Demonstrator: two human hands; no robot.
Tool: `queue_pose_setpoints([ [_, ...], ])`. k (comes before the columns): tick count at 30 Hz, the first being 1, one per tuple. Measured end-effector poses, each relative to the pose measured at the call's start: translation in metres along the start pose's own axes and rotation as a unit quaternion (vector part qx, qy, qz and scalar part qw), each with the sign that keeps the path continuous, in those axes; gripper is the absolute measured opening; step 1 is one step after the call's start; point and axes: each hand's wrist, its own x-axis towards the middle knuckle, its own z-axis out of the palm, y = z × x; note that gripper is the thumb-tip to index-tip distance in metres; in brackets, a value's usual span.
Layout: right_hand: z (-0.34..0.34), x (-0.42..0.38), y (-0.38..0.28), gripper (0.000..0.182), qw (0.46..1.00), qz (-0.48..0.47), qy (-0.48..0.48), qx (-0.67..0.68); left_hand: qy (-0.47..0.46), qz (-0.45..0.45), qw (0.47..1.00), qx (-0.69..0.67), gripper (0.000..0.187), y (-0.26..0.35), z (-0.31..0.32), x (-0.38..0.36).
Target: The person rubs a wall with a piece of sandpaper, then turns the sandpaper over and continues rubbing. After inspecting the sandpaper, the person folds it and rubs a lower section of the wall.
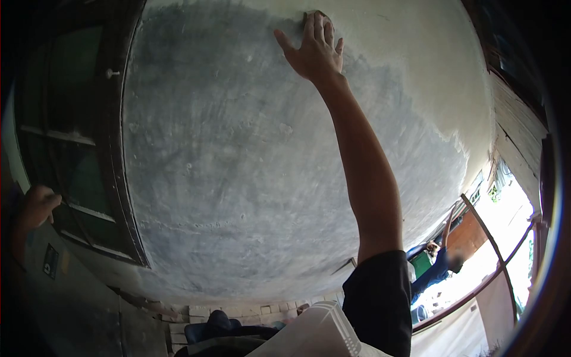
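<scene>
High on the wall, my right hand is pressed flat with its arm stretched up. Under its fingers is a small dark brown pad, mostly hidden, held against the surface. The wall is patchy dark grey over most of its area and paler cream at the top and right. At the far left, my left hand has its fingers curled, close to the top of a grey panel. Whatever those fingers may be gripping is hidden.
A dark framed glazed door with a pale knob borders the wall's left side. At lower right, another person in dark blue reaches toward the wall. Curved dark bars stand near the bright opening.
</scene>
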Motion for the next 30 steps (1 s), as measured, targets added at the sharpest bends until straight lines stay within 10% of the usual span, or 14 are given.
queue_pose_setpoints([
  [30, 0.009, -0.018, -0.016, 0.097, 0.999, -0.024, 0.006, -0.04, 0.034, 0.016, 0.999, 0.016, 0.031, 0.002, -0.001, -0.001],
])
